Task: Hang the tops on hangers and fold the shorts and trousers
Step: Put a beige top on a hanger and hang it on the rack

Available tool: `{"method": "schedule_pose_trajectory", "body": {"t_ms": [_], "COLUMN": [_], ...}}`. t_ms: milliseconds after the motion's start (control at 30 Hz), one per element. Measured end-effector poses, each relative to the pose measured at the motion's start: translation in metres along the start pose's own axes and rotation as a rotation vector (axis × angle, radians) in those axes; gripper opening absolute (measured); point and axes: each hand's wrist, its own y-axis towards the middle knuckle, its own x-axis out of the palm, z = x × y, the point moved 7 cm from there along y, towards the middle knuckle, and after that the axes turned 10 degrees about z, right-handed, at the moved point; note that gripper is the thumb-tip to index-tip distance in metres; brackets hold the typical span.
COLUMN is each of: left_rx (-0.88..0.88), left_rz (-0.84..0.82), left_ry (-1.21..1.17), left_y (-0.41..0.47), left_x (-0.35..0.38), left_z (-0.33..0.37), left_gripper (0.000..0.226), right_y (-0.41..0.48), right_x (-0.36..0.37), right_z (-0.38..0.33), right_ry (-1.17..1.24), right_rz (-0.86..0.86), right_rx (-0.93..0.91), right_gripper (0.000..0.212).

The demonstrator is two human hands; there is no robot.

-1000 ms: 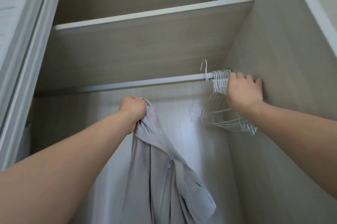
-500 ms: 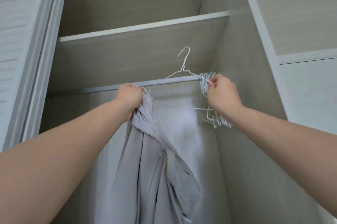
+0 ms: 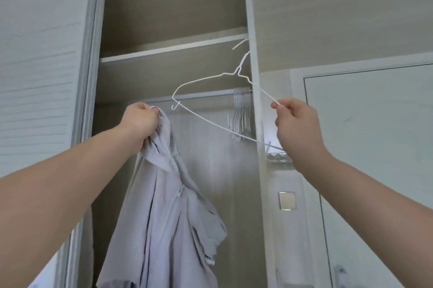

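Pale grey zip-up jacket (image 3: 164,205) dangles in front of the open wardrobe, collar bunched tight in the left hand (image 3: 140,121) grip; thin white wire hanger (image 3: 238,72) is up in the air just right of it, right hand (image 3: 295,123) grip pinching one shoulder end; spare white hangers (image 3: 241,112) bunched on the metal rail (image 3: 203,95) behind.

An open wardrobe (image 3: 173,6) is seen from below, with 1 shelf (image 3: 173,49) fixed across its upper part. Under the shelf, a pale rail (image 3: 206,95) is run from side to side. A tight bunch of white wire hangers (image 3: 242,105) is hung on the rail at its 3 o'clock end, close against the side panel (image 3: 251,30). Their number cannot be counted. The top of the shelf is hidden by the low angle.
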Motion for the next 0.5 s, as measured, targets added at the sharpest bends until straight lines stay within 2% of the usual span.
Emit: {"method": "schedule_pose_trajectory", "body": {"t_ms": [167, 267, 333, 500], "left_rx": [-0.133, -0.207, -0.256, -0.278], "left_rz": [0.023, 0.016, -0.011, -0.095], "left_ry": [0.083, 0.098, 0.11, 0.136], "left_y": [-0.055, -0.085, -0.105, -0.157], "left_x": [-0.028, -0.042, -0.048, -0.055], "left_z": [-0.018, -0.023, -0.023, -0.021], "left_gripper": [0.025, 0.026, 0.022, 0.028], "right_y": [-0.065, -0.109, -0.127, -0.144], "right_x": [-0.095, -0.12, -0.133, -0.162], "right_z": [-0.011, -0.013, -0.011, 0.001], "right_ry": [0.162, 0.207, 0.236, 0.202], "right_rz": [0.09, -0.114, -0.226, -0.281], "right_rx": [0.151, 0.286, 0.414, 0.622], "right_gripper": [0.017, 0.01, 0.013, 0.014]}}
